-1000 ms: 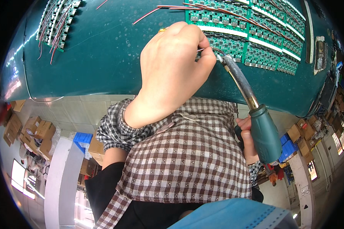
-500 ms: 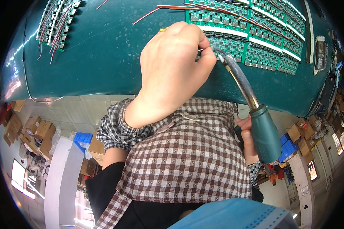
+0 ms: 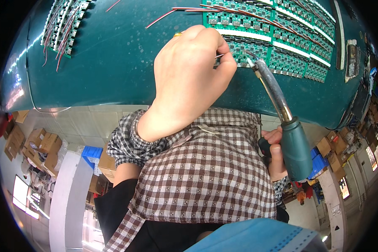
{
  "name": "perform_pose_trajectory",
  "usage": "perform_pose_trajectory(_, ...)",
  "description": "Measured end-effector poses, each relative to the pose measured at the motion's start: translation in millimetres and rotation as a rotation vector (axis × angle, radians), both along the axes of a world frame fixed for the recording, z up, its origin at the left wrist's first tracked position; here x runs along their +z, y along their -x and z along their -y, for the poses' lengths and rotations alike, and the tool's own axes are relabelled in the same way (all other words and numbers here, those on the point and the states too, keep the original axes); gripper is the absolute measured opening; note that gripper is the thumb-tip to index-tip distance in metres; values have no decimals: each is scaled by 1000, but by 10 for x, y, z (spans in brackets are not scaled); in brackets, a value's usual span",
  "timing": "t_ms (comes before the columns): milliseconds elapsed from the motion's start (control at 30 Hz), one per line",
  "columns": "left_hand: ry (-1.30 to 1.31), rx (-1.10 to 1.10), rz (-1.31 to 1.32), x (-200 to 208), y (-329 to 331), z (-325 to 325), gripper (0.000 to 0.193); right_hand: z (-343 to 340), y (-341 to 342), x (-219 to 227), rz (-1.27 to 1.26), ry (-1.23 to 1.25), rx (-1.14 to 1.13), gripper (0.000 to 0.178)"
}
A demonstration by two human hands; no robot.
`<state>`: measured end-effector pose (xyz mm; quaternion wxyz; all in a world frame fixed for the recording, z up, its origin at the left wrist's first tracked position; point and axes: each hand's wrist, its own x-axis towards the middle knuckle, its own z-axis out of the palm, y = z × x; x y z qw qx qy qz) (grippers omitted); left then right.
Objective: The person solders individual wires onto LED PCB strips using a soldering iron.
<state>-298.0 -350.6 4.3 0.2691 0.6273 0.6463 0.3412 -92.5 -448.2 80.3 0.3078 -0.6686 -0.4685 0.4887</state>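
My left hand [image 3: 189,71] is above the near left edge of the green circuit boards [image 3: 290,61], its thumb and forefinger pinched on a thin wire [image 3: 218,56]. Only a short piece of that wire shows; the fingers cover the rest. My right hand [image 3: 276,153] is wrapped round a soldering iron with a dark green handle [image 3: 297,147] and a bent metal tube [image 3: 273,88]. The iron's tip [image 3: 248,54] is over the boards, slightly right of my left fingertips. Whether it touches a board I cannot tell.
Red and white wires [image 3: 239,12] lie across the boards, some reaching left onto the green mat [image 3: 113,71]. Another board group with wires [image 3: 65,29] is at the far left. On the right are a dark strip [image 3: 339,35] and a small worn block [image 3: 352,61].
The soldering iron has shifted right, its tip moving away from my left fingertips. My right hand moved with it. My left hand stays almost still, pinching the wire.
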Motion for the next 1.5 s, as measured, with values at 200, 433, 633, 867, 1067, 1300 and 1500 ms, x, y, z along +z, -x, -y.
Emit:
perform_pose_trajectory(200, 0, -49, -19, 17, 36, 45, 12, -43, -38, -77, -104, -90, -58, 39)
perform_pose_trajectory(433, -225, -194, -203, -29, 48, 307, 35, -120, -116, -180, -137, -252, -84, 35)
perform_pose_trajectory(633, -200, -223, -261, 10, 39, 301, 37, -108, -173, -220, -172, -277, -116, 39)
perform_pose_trajectory(867, -256, -277, -333, -66, 80, 295, 37, -94, -221, -250, -187, -270, -128, 38)
perform_pose_trajectory(1067, -263, -435, -419, -37, 201, 213, 40, -80, -250, -210, -260, -182, -216, 49)
perform_pose_trajectory(1300, -338, -444, -543, -45, 172, 234, 45, -87, -260, -219, -267, -203, -217, 48)
perform_pose_trajectory(1500, -274, -441, -396, -28, 219, 231, 49, -88, -316, -249, -289, -228, -192, 48)
